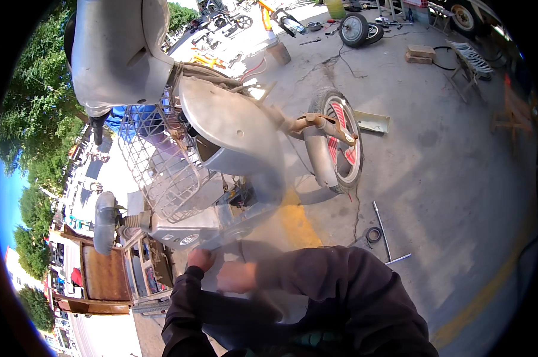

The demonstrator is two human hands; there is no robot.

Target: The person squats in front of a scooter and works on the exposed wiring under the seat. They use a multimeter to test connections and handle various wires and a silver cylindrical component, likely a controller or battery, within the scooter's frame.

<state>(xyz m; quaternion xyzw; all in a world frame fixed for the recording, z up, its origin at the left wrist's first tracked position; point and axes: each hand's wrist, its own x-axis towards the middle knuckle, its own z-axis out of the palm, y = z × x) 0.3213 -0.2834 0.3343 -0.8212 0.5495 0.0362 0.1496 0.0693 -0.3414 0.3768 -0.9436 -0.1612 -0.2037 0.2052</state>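
Note:
A dusty grey scooter [239, 119] stands in front of me, its body panels scuffed. Its front wheel [355, 143] has red and white spokes and points off to the right. On the left side, a wire basket [161, 172] sits between the panels and the dark seat [105, 223]. My left hand [201, 259] is closed just below the scooter's lower body; whatever its fingers hold is hidden. Beside it, on the right, is my right hand [236, 276], smeared by motion, so its fingers do not show clearly.
A T-handle wrench [385, 232] and a black ring [373, 234] lie on the concrete to the right. Loose wheels [353, 30], bricks [420, 52] and a folding rack [470, 59] are farther back. At left stands a rusty cart [105, 273].

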